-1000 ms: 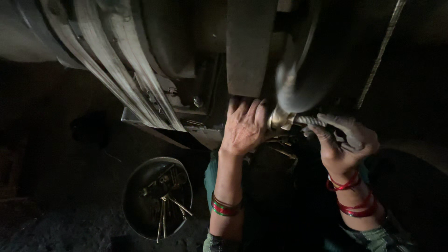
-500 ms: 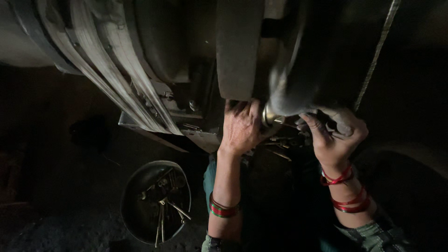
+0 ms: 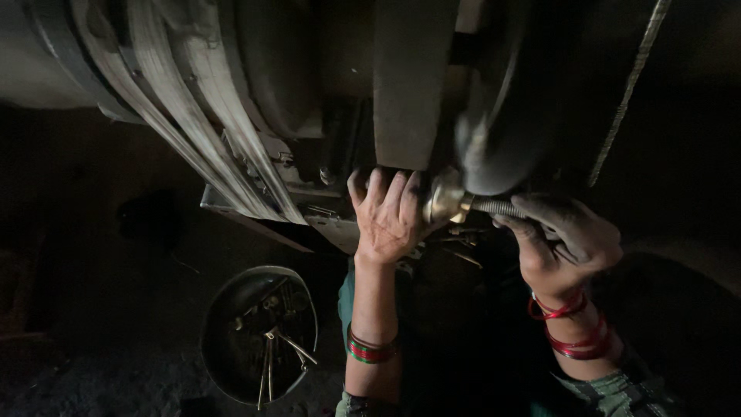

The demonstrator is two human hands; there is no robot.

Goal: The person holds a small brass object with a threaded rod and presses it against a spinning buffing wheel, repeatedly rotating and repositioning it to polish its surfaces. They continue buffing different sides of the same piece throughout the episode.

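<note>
The right hand [image 3: 567, 243] grips a threaded brass-tipped metal rod [image 3: 471, 205] lying crosswise, its tip touching the flat, unclenched left hand [image 3: 386, 216].

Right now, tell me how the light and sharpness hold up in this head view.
Head view: dim, light falling mainly on the left hand, the brass fitting and the pale belt; right hand half in shadow; floor and metal bowl murky; the wheel looks soft, possibly blurred.
</note>
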